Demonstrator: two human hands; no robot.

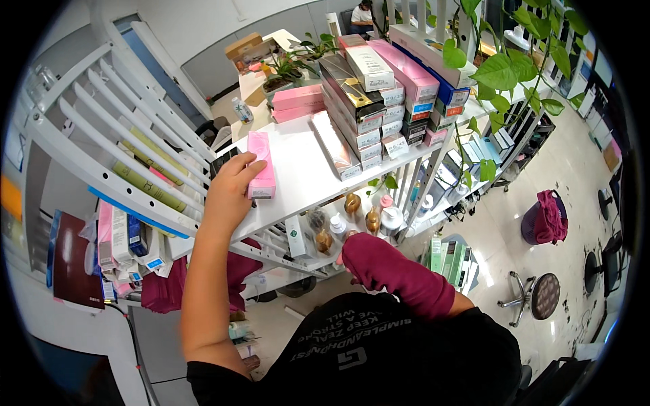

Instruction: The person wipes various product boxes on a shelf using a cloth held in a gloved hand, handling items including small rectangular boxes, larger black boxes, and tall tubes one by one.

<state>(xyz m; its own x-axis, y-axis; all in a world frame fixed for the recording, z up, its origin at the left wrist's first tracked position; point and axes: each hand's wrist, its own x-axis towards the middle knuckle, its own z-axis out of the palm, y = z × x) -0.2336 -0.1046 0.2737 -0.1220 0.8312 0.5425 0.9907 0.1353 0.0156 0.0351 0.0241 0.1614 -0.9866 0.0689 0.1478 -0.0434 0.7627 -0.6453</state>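
Note:
My left hand [231, 188] reaches over the white shelf top [297, 152], its thumb and fingers on a pink carton [261, 172] that lies there. A black box [223, 161] is partly hidden behind that hand. To the right, black, white, pink and blue cartons [355, 101] are stacked in rows, and a long pale box [335, 144] lies beside them. Two pink boxes [297, 101] sit farther back. A maroon cloth [396, 274] covers my right forearm. Only a little of my right hand [350, 266] shows, at the cloth's end; its fingers are mostly hidden.
Pump bottles [391, 221] stand on the lower shelf. A slatted white rack [127, 137] rises at left, above piled cartons [132, 238]. Vines [508, 66] hang at upper right. A wheeled stool [545, 296] and a basket with maroon cloth [546, 218] stand on the floor. Another person [362, 18] sits far back.

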